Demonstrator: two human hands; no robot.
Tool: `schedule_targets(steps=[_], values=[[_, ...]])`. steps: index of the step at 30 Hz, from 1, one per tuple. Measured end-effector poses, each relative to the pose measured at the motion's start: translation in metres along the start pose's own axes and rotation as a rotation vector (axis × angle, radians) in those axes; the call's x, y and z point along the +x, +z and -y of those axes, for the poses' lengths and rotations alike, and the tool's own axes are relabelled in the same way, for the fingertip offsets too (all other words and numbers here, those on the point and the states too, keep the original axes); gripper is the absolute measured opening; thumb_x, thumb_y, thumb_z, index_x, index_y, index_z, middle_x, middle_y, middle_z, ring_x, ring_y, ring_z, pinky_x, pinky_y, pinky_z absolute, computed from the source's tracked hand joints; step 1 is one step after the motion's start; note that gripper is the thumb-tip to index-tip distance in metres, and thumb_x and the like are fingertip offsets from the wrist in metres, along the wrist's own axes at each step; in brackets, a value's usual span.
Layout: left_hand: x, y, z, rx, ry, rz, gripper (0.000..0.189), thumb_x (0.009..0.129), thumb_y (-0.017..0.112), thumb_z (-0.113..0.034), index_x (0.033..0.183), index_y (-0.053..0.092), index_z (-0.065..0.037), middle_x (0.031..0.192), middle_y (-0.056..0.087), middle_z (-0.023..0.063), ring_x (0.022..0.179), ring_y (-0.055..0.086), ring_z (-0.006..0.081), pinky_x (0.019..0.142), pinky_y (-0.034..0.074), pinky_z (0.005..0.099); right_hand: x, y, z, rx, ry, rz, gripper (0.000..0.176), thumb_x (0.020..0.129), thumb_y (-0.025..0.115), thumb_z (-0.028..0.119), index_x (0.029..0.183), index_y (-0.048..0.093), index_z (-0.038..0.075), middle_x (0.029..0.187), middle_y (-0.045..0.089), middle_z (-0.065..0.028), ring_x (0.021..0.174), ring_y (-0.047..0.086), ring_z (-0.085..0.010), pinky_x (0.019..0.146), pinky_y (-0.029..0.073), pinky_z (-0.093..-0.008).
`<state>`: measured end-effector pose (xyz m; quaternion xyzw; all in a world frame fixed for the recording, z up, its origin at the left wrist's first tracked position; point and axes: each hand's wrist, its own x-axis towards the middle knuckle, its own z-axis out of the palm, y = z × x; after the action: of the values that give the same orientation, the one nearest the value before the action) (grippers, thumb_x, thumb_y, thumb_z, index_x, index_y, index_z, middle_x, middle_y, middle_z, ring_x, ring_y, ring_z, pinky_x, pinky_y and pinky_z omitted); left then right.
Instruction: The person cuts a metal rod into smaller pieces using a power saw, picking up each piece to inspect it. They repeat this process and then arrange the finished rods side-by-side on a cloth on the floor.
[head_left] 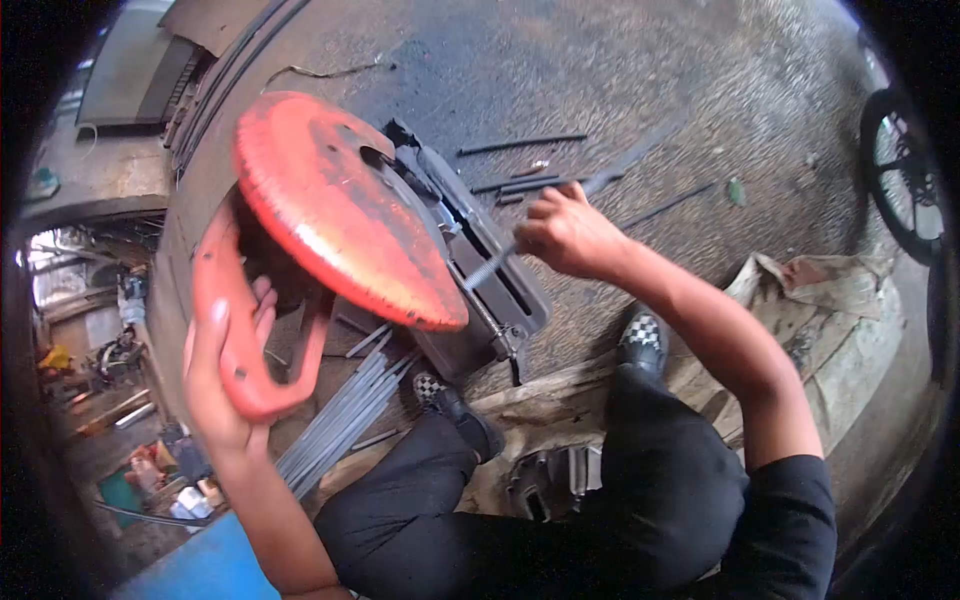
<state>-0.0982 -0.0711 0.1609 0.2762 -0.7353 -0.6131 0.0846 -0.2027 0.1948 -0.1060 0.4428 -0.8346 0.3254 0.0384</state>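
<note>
My left hand (225,350) is wrapped round the red loop handle (300,370) of a cut-off saw, its fingertips showing inside the loop. Above it, the saw's round red guard (340,210) is scuffed and hides most of the blade area. My right hand (570,232) is closed in a fist round a grey metal rod (488,273). One end of the rod, ridged like a thread, reaches the saw's dark base (480,240) beneath the guard. Its other end stretches off to the upper right, blurred. Where it meets the base is partly hidden.
A bundle of grey rods (345,415) lies left of my feet. Several dark bar pieces (522,144) are scattered on the rough floor beyond the saw. A crumpled sack (830,320) lies at right, near a wheel (905,175). Cluttered shelves (95,290) stand left.
</note>
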Motion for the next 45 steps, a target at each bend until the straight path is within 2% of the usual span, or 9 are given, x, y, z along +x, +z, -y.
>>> schedule_targets(steps=[2, 4, 7, 13, 15, 19, 27, 35, 45], values=[[-0.005, -0.004, 0.003, 0.096, 0.122, -0.018, 0.058, 0.091, 0.057, -0.028, 0.135, 0.040, 0.006, 0.123, 0.054, 0.0197, 0.111, 0.057, 0.0278, 0.102, 0.038, 0.0376, -0.024, -0.021, 0.019, 0.040, 0.172, 0.150, 0.021, 0.085, 0.063, 0.032, 0.083, 0.065, 0.011, 0.083, 0.060, -0.0067, 0.094, 0.054, -0.0285, 0.082, 0.039, -0.0481], [-0.017, -0.008, 0.013, 0.223, 0.403, -0.075, 0.053, 0.090, 0.061, -0.023, 0.131, 0.045, 0.006, 0.124, 0.055, 0.0183, 0.111, 0.057, 0.0273, 0.099, 0.040, 0.0351, -0.034, -0.057, 0.041, 0.293, 0.175, 0.086, 0.018, 0.086, 0.065, 0.020, 0.087, 0.064, 0.002, 0.075, 0.060, -0.0138, 0.072, 0.059, -0.0327, 0.066, 0.046, -0.0408], [-0.058, -0.006, 0.015, 0.570, 1.008, -0.202, 0.047, 0.084, 0.068, -0.012, 0.124, 0.051, 0.005, 0.120, 0.056, 0.0177, 0.105, 0.057, 0.0259, 0.090, 0.044, 0.0326, -0.022, -0.130, 0.122, 0.396, 0.427, 0.182, 0.024, 0.093, 0.059, 0.021, 0.084, 0.061, -0.001, 0.065, 0.054, -0.0094, 0.062, 0.057, -0.0161, 0.060, 0.046, -0.0316], [-0.133, -0.015, -0.014, 0.033, 0.842, 0.161, 0.022, 0.087, 0.068, -0.014, 0.101, 0.068, 0.003, 0.090, 0.064, 0.0070, 0.077, 0.059, 0.0110, 0.070, 0.047, 0.0241, 0.030, -0.195, 0.269, 0.925, 0.121, 0.155, 0.037, 0.099, 0.049, 0.034, 0.083, 0.056, 0.001, 0.068, 0.055, 0.0016, 0.064, 0.052, -0.0082, 0.059, 0.044, -0.0277], [-0.160, -0.031, -0.029, -0.192, 0.682, 0.275, 0.021, 0.090, 0.065, -0.015, 0.104, 0.068, 0.001, 0.091, 0.064, 0.0033, 0.081, 0.058, 0.0077, 0.070, 0.047, 0.0222, 0.042, -0.200, 0.308, 0.906, 0.029, 0.186, 0.036, 0.099, 0.048, 0.033, 0.088, 0.057, 0.000, 0.071, 0.055, 0.0010, 0.068, 0.050, -0.0071, 0.061, 0.043, -0.0256], [-0.183, -0.067, -0.045, -0.279, 0.887, 0.189, 0.017, 0.091, 0.063, -0.011, 0.103, 0.068, -0.001, 0.089, 0.063, 0.0014, 0.081, 0.058, 0.0067, 0.070, 0.047, 0.0215, 0.062, -0.203, 0.359, 0.929, -0.090, 0.180, 0.039, 0.099, 0.049, 0.035, 0.087, 0.057, -0.001, 0.072, 0.055, 0.0004, 0.068, 0.050, -0.0082, 0.062, 0.043, -0.0256], [-0.197, -0.108, -0.047, -0.145, 0.878, 0.221, 0.014, 0.091, 0.062, -0.007, 0.101, 0.064, 0.001, 0.089, 0.066, 0.0049, 0.082, 0.062, 0.0097, 0.072, 0.051, 0.0234, 0.074, -0.170, 0.384, 0.982, -0.214, 0.147, 0.039, 0.099, 0.048, 0.035, 0.083, 0.056, 0.000, 0.071, 0.052, 0.0009, 0.068, 0.048, -0.0082, 0.063, 0.041, -0.0240], [-0.186, -0.112, -0.035, -0.356, 0.747, 0.158, 0.015, 0.085, 0.070, -0.008, 0.094, 0.062, 0.001, 0.071, 0.061, 0.0035, 0.051, 0.057, 0.0084, 0.043, 0.045, 0.0217, 0.084, -0.147, 0.388, 1.208, -0.141, 0.290, 0.042, 0.101, 0.041, 0.037, 0.093, 0.058, 0.000, 0.077, 0.056, -0.0003, 0.070, 0.049, -0.0079, 0.063, 0.041, -0.0238], [-0.190, -0.122, -0.017, -0.448, 0.617, 0.125, 0.016, 0.085, 0.070, -0.014, 0.088, 0.059, -0.002, 0.070, 0.062, 0.0036, 0.048, 0.052, 0.0077, 0.042, 0.040, 0.0210, 0.083, -0.129, 0.399, 1.418, 0.033, 0.431, 0.043, 0.101, 0.038, 0.040, 0.101, 0.056, 0.001, 0.083, 0.060, -0.0032, 0.073, 0.056, -0.0092, 0.068, 0.046, -0.0244]])
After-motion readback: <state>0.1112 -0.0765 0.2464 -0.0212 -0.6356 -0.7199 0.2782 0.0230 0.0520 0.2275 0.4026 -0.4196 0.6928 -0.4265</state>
